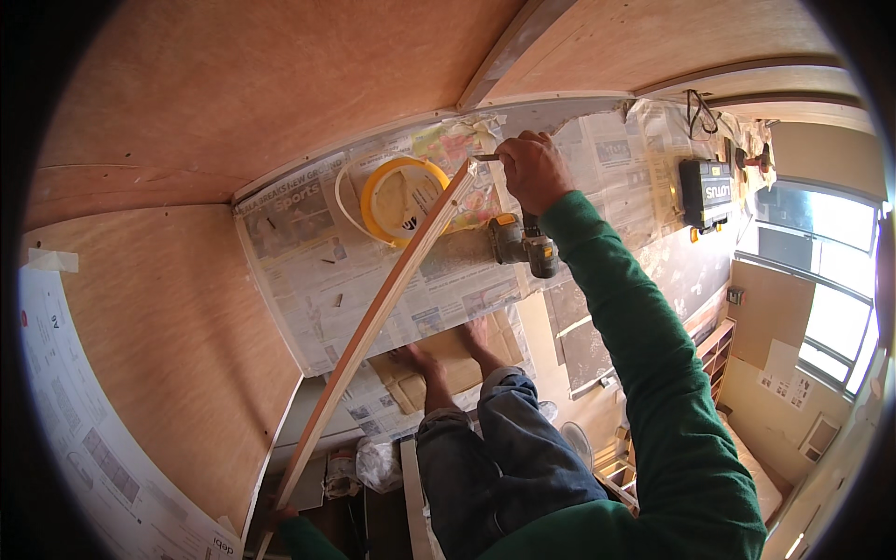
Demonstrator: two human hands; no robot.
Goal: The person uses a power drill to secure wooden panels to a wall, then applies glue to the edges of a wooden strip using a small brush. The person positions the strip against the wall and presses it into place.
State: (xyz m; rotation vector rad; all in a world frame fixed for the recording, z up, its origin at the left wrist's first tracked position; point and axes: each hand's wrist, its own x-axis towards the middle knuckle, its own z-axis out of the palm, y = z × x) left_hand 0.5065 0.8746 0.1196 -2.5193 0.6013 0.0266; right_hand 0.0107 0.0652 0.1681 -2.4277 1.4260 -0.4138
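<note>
A long, narrow wooden strip (378, 313) slants across the view, from the lower left up to the newspaper-covered surface. My left hand (285, 515) is closed around its lower end, mostly in shadow at the bottom edge. At the strip's upper end, my right hand (536, 172) grips a thin, dark, rod-like tool (488, 158) whose tip meets the wood; its exact kind is hidden by my fingers. Just behind the strip lies a yellow ring-shaped roll (375, 198) with a pale band loosely around it. A cordless drill (523, 245) rests below my right hand.
Newspaper (308, 280) covers the work surface, with plywood panels (177, 355) at the left and above. A black tool case (707, 193) stands to the right. My bare feet are on cardboard (411, 387) below. A fan (577, 444) and windows (835, 280) lie farther off.
</note>
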